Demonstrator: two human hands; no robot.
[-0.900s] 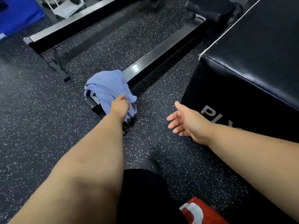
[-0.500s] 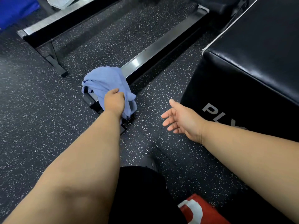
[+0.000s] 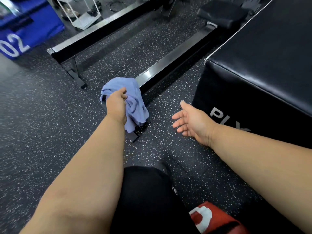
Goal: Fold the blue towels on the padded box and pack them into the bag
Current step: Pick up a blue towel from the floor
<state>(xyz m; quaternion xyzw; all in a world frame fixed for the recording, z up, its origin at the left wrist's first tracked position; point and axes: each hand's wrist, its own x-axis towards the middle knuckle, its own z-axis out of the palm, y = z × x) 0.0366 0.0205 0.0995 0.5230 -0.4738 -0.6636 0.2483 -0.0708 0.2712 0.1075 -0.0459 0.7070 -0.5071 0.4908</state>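
Fingers of our left hand (image 3: 116, 103), clenched a moment ago, now loosen around the crumpled blue towel (image 3: 133, 100) draped over the metal rail's end (image 3: 162, 68); our right hand (image 3: 190, 121) hangs spread, empty, padded box (image 3: 263, 65) beyond it, so lifting hasn't begun.

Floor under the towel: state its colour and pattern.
Dark grey floor speckled with small white flecks, clearest in the head view.

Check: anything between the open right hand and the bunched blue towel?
Head view: only bare speckled floor between right hand and blue towel, which the left hand holds.
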